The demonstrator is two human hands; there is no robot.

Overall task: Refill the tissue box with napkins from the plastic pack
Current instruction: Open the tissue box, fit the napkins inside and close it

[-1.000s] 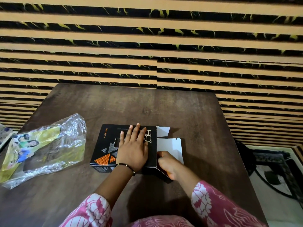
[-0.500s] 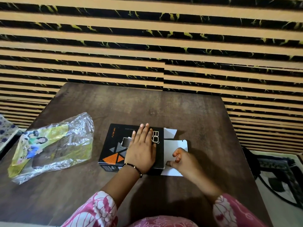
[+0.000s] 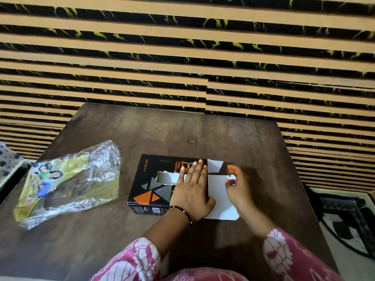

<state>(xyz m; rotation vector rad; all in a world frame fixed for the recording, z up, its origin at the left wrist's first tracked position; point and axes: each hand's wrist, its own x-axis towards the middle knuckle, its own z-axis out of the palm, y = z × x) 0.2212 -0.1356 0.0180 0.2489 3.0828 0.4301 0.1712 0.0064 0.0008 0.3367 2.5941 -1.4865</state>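
Note:
A black tissue box (image 3: 150,191) with orange triangles lies flat in the middle of the brown table (image 3: 182,134). Its top slot shows white inside. My left hand (image 3: 192,191) presses flat on the box's right end, fingers straight. The box's right end is open: a large white flap (image 3: 217,195) sticks out sideways and a smaller flap (image 3: 214,165) shows behind it. My right hand (image 3: 237,189), blurred, pinches the large flap at its far outer edge. The crumpled plastic pack (image 3: 67,183), clear with yellow-green print, lies left of the box.
A striped tan and black wall stands right behind the table. The floor with a dark patterned rug (image 3: 349,220) lies beyond the table's right edge. Patterned fabric (image 3: 8,163) shows at the far left.
My right hand has moved from the flap's near corner up to its outer far edge. My left hand has stayed flat on the box. The slot in the box's top has come into sight.

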